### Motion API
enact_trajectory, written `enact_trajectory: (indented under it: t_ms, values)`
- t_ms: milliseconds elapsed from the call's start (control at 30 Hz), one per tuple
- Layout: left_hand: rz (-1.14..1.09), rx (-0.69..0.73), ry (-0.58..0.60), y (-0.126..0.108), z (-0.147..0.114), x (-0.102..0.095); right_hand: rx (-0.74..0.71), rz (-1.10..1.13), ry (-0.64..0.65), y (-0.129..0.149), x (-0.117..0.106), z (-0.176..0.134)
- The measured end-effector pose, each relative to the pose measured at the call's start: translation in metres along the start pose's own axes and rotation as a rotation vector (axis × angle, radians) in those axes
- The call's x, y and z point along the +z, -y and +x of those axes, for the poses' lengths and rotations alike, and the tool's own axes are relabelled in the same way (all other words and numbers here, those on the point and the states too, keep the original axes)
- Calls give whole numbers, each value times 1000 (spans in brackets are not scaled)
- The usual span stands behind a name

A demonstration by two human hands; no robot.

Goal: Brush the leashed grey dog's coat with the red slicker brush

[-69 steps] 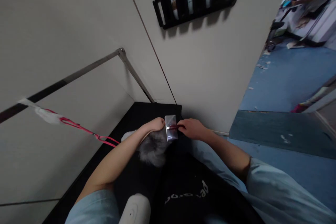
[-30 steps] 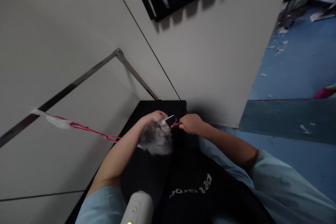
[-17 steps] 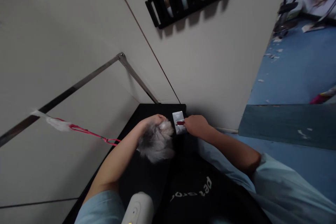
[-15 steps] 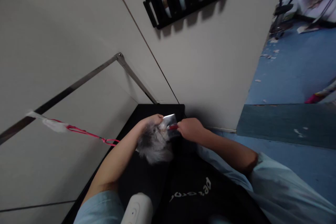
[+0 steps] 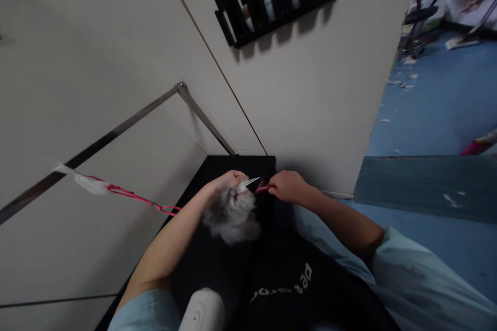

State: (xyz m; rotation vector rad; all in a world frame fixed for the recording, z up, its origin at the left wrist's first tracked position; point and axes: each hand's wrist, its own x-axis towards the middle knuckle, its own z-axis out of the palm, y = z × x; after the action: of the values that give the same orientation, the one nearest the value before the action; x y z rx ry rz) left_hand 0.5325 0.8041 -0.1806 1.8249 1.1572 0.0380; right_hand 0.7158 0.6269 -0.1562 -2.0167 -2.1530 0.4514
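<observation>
A small fluffy grey animal [image 5: 231, 217], likely a dog, is on the black grooming table [image 5: 217, 165]. My left hand [image 5: 232, 179] is closed at the far side of its fur; which body part it grips is hidden. In my right hand [image 5: 288, 185] is a slicker brush [image 5: 262, 186] with a red handle and a flat metal head. The head is tilted edge-up against the fur on the animal's right side. A pink loop leash [image 5: 163, 209] runs behind my left forearm.
A metal grooming arm [image 5: 128, 126] stands at the left, the leash tied to it with white material. On the wall hangs a black rack [image 5: 283, 20] with several white tubes. A white rounded device [image 5: 204, 310] is close below. Hair tufts lie on the blue floor [image 5: 438, 114].
The brush has turned from showing its flat metal back to a narrower, tilted angle, and my right hand has drawn slightly right. My left hand keeps its hold. The view shifted slightly.
</observation>
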Motion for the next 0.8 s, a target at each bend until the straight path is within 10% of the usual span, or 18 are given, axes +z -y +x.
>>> enact_trajectory:
  t_ms: [800]
  values:
    - [-22, -38, 5, -11, -2, -4, -29, -8, -47, 5, -14, -1]
